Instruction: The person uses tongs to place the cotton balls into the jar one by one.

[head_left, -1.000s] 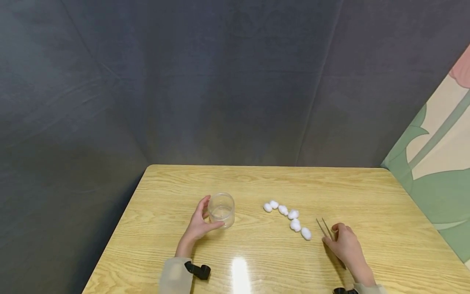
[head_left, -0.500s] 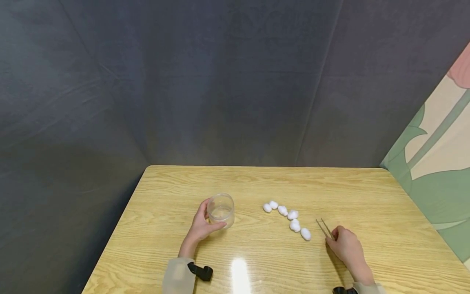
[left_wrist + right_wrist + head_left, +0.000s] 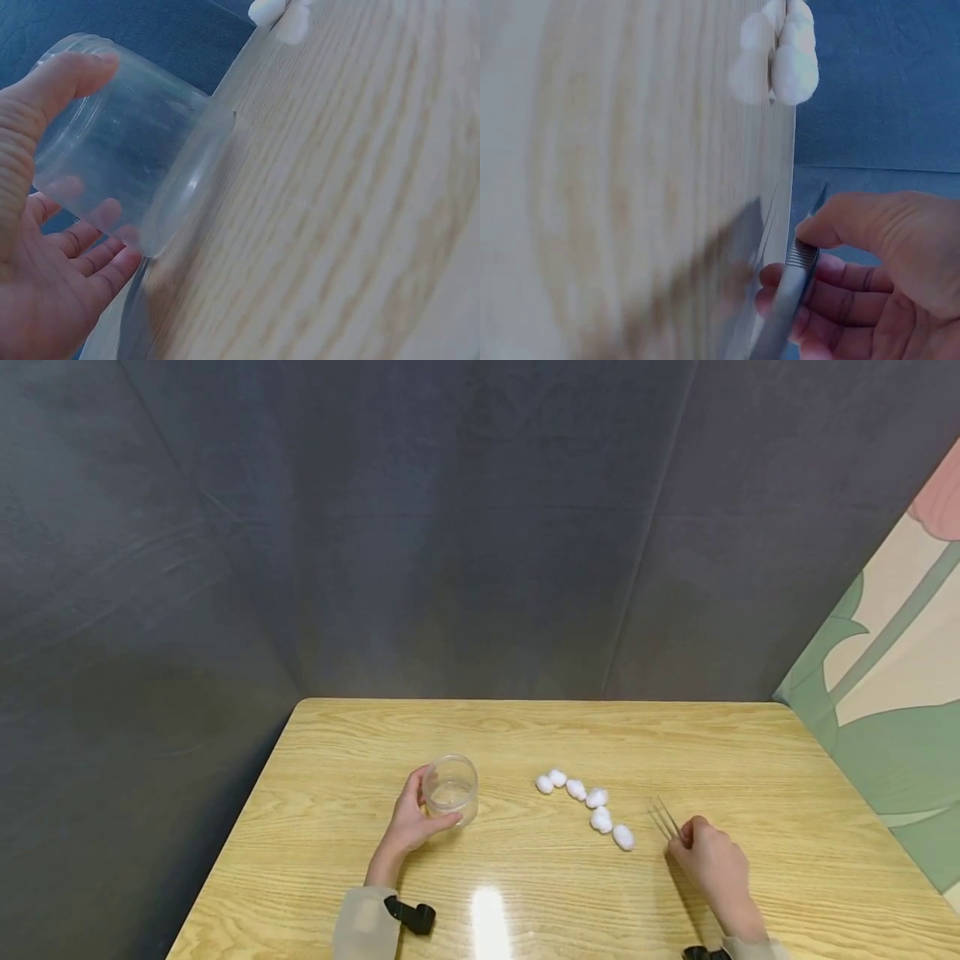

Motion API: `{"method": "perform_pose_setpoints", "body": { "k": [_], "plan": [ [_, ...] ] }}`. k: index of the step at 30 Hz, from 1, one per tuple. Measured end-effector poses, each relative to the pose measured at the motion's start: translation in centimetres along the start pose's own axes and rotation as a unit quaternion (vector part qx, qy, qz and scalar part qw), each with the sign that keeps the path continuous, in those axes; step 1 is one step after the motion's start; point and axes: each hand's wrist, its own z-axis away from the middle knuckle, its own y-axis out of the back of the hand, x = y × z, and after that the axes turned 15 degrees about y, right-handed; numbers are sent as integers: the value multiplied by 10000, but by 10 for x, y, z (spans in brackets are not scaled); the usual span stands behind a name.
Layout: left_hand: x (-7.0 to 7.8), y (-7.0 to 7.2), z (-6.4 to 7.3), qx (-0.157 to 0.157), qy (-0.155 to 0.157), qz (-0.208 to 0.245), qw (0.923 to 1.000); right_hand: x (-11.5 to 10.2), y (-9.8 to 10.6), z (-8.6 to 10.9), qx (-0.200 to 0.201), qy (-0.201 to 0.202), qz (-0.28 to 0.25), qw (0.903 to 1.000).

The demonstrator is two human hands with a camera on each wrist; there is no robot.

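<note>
My left hand [image 3: 411,825] holds a clear, round plastic jar [image 3: 452,793] by its side, standing on the table. In the left wrist view the thumb lies across the jar [image 3: 142,135] near its rim, and the fingers curve round its other side. My right hand [image 3: 711,867] pinches metal tweezers [image 3: 663,820] between thumb and fingers. The thumb presses the ridged grip of the tweezers [image 3: 802,256] in the right wrist view. Their two tips stand apart with nothing between them, right of a bent row of several white cotton balls [image 3: 602,820].
The wood-grain table [image 3: 360,735] carries a bright light reflection near its front. A dark cloth curtain [image 3: 465,543] hangs behind and to the left. On the right is a panel with a flower pattern [image 3: 892,735].
The tweezers have shifted slightly, their tips now a little farther from me. My left fingers have settled closer round the jar. The cotton balls lie as before.
</note>
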Motion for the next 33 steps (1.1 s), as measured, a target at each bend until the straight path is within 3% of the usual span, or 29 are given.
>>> {"method": "perform_pose_setpoints", "body": {
  "k": [4,7,33],
  "plan": [
    [15,2,9,-76,-30,-6,10000,-1,4,4,-18,-16,-49,10000],
    [17,2,10,-85,31,-26,10000,-3,8,7,-124,-87,-95,9998],
    [17,1,11,-46,-32,-81,10000,-19,18,21,-486,-3,-275,9984]
  ]
}}
